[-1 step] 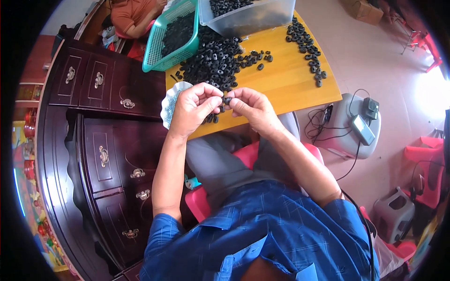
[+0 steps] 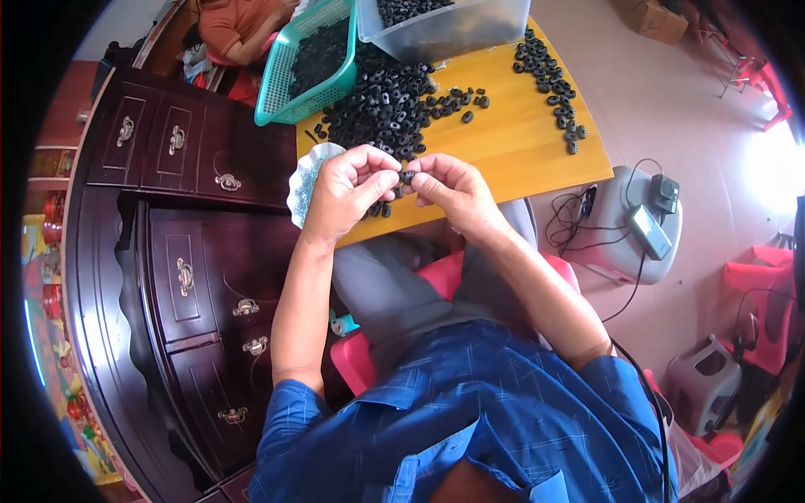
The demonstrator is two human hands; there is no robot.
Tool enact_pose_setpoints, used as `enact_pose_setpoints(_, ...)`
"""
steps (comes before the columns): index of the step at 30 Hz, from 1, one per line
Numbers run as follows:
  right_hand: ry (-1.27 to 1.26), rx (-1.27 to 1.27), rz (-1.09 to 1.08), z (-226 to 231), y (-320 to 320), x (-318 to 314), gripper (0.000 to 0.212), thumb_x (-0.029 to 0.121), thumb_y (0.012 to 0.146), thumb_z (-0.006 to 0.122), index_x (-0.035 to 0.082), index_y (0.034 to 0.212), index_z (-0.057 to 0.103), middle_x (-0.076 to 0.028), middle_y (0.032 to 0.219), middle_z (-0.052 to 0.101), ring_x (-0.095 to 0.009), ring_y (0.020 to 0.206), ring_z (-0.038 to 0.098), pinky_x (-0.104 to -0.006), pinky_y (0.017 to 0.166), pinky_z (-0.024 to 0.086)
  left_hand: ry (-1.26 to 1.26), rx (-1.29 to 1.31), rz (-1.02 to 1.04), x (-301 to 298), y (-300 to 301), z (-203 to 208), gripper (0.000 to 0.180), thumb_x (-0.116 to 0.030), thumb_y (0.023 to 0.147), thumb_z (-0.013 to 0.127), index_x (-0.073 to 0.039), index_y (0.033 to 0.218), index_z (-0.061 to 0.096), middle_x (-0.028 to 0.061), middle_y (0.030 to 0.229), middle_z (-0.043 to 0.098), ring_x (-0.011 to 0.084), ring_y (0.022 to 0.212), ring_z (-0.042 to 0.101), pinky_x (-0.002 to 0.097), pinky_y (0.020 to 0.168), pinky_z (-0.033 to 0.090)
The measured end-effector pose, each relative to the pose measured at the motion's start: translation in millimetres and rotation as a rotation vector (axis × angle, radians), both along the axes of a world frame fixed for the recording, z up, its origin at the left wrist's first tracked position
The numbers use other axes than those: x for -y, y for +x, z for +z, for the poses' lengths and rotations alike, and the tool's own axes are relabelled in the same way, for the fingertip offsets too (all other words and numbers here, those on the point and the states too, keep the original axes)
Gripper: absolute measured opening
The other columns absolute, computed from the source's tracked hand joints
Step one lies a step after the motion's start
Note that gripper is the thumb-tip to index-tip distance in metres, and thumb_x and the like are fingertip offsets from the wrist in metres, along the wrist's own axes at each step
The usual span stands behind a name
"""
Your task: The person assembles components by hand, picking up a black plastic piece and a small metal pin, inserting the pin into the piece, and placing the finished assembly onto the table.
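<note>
Above the near edge of the yellow table, my left hand (image 2: 348,189) and my right hand (image 2: 457,193) come together at their fingertips. Between them is a small black oval plastic part (image 2: 407,178). My right thumb and fingers pinch its right side, while my left fingertips close at its left end; their exact contact is partly hidden. Just beyond my hands lies a large heap of similar black parts (image 2: 390,105). A white scalloped dish (image 2: 295,201) with small pale bluish pieces sits beside my left hand. A few more black parts (image 2: 381,208) lie beneath my fingers.
A green basket (image 2: 267,109) and a clear plastic bin (image 2: 470,33), both holding black parts, stand at the table's far side. Black parts (image 2: 549,84) line its right edge. A dark wooden cabinet (image 2: 210,277) flanks my left; a grey stool (image 2: 612,243) with cabled devices stands right.
</note>
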State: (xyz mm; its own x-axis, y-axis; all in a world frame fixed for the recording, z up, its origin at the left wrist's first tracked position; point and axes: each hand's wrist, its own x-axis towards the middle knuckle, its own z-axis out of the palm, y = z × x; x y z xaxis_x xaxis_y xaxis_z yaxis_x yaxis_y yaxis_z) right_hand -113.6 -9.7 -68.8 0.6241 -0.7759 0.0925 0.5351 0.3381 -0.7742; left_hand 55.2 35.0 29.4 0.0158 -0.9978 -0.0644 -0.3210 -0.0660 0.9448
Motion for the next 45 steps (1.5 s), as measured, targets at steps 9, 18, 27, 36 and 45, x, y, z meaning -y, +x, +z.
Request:
enact_pose_setpoints(9,-0.097,-0.19,-0.064,0.1,1.9,0.0,0.017,0.013,0.095,0.064,0.001,0.107,0.064,-0.002,0.09,0.068,-0.006,0.079,0.059,-0.0215,0.072,0.05,0.031,-0.015,0.014,1.8,2.9,-13.1,0.002,0.0,0.088,0.065,-0.002,0.087,0.065,-0.0009,0.077,0.065,0.0041,0.068,0.06,0.0198,0.063,0.05)
enact_pose_setpoints(18,-0.164,-0.408,-0.107,-11.3,3.5,-11.2,0.01,0.008,0.094,0.062,0.001,0.101,0.062,-0.001,0.082,0.066,-0.005,0.07,0.057,-0.0194,0.055,0.048,-0.039,0.215,0.018,-8.6,7.5,-32.5,0.002,-0.003,0.084,0.068,-0.001,0.084,0.066,0.0017,0.071,0.066,0.0057,0.064,0.06,0.0236,0.058,0.048)
enact_pose_setpoints(27,-0.083,-0.238,-0.006,-3.6,4.3,-18.1,0.01,0.012,0.096,0.061,0.004,0.103,0.061,-0.002,0.085,0.067,-0.004,0.07,0.059,-0.0159,0.046,0.043,0.032,0.116,-0.113,-12.6,8.7,-5.8,0.002,-0.003,0.087,0.068,-0.001,0.086,0.069,0.001,0.074,0.068,0.0057,0.067,0.061,0.0232,0.06,0.049)
enact_pose_setpoints(36,0.343,0.185,0.124,-5.1,2.1,-8.2,0.012,0.016,0.099,0.057,0.005,0.104,0.059,-0.007,0.102,0.067,-0.015,0.09,0.065,-0.0317,0.088,0.053,-0.265,0.394,0.017,-15.4,-14.5,2.0,0.042,-0.005,0.08,0.076,-0.003,0.119,0.061,0.0039,0.084,0.066,0.0087,0.074,0.065,0.0239,0.066,0.053)
enact_pose_setpoints(45,0.362,0.335,0.186,-7.2,1.6,-5.4,0.011,0.016,0.097,0.059,0.006,0.102,0.061,-0.008,0.103,0.068,-0.016,0.098,0.066,-0.0338,0.094,0.051,-0.556,0.851,0.016,-12.3,-30.1,-10.3,0.043,-0.004,0.072,0.073,-0.008,0.113,0.063,0.0088,0.104,0.065,0.0273,0.086,0.068,0.0352,0.071,0.056)
